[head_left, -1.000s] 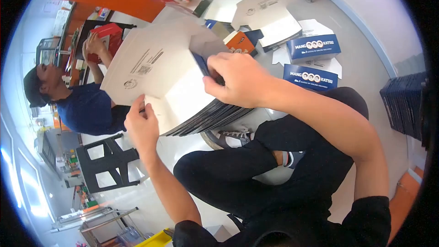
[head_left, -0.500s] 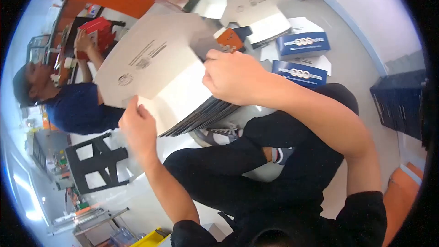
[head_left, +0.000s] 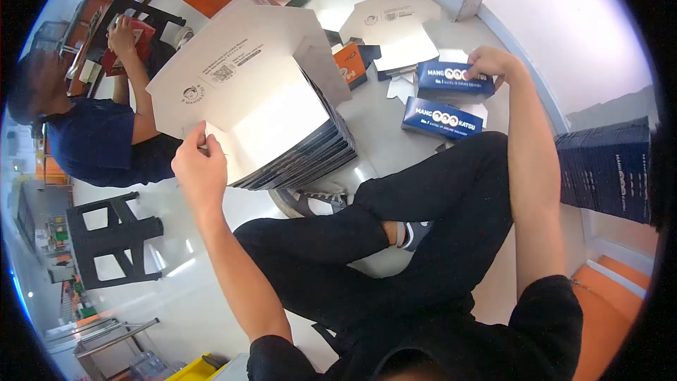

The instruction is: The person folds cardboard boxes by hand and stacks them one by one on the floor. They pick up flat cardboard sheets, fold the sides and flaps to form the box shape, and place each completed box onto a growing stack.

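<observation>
A tall stack of nested open cardboard food boxes (head_left: 271,116), white inside and dark blue outside, stands in front of me. My left hand (head_left: 199,166) pinches the near left corner of the top box, fingers closed. To the right, my right hand (head_left: 493,67) grips the end of a blue printed box (head_left: 453,79), thumb on its front side. Just below that box lies a second blue box (head_left: 443,118) with the same lettering; the hand is apart from it. The fingers behind the gripped box are partly hidden.
More open boxes (head_left: 395,21) and an orange box (head_left: 349,63) lie behind the stack. Folded blue boxes (head_left: 606,169) stand at the right wall. At left, a person (head_left: 92,134) handles a red box (head_left: 134,46) near a black stool (head_left: 113,240). My crossed legs are below.
My right hand has left the stack's top box, moved right and taken hold of a blue box. My left hand stays at the stack's corner. The person's red box has shifted slightly.
</observation>
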The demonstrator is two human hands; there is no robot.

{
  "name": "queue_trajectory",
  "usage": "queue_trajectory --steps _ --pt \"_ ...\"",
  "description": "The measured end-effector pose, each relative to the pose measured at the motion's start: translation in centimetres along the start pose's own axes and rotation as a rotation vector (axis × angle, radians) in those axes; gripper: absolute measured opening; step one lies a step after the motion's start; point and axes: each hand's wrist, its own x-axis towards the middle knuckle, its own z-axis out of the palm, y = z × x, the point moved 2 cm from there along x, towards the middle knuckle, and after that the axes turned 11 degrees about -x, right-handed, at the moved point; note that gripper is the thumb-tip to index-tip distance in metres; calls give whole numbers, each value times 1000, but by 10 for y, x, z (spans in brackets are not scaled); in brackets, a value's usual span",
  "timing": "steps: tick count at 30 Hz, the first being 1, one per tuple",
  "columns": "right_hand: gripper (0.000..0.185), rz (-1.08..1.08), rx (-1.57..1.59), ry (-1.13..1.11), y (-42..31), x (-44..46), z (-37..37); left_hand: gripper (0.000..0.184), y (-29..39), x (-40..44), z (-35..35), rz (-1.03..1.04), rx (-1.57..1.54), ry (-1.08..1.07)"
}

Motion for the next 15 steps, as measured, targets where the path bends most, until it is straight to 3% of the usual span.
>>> queue_trajectory --steps 1,3,4,6,7,8,9,10,11,13,15 --pt "57 7 -16 16 -7 -18 -9 33 -6 -1 -1 -11 -81 -6" --pt "49 56 -53 256 -21 -64 -37 34 -9 -6 -1 -33 -190 1" --pt "45 50 -126 229 -29 -87 -46 35 -9 -10 -2 -96 -324 -17" --pt "47 -83 -150 362 -16 -120 -54 37 -13 -11 3 -167 -483 -13" --pt "42 -176 -127 540 -2 -140 -50 40 -19 -13 7 -174 -594 -26" --pt "39 -227 -112 493 -11 -171 -52 43 -26 -18 11 -182 -701 -35" --pt "39 -255 -131 640 -31 -210 -45 43 -30 -23 14 -201 -710 -6" --pt "38 -304 -175 616 -30 -228 -50 45 -29 -28 19 -199 -876 -15" --pt "34 -284 -44 766 -32 -248 -42 47 -29 -30 23 -185 -1038 -22" --pt "22 -360 103 669 -66 -286 -41 47 -31 -32 29 -170 -1116 7" --pt "16 -508 309 722 -96 -306 -26 46 -21 -36 23 -210 -1203 -32"
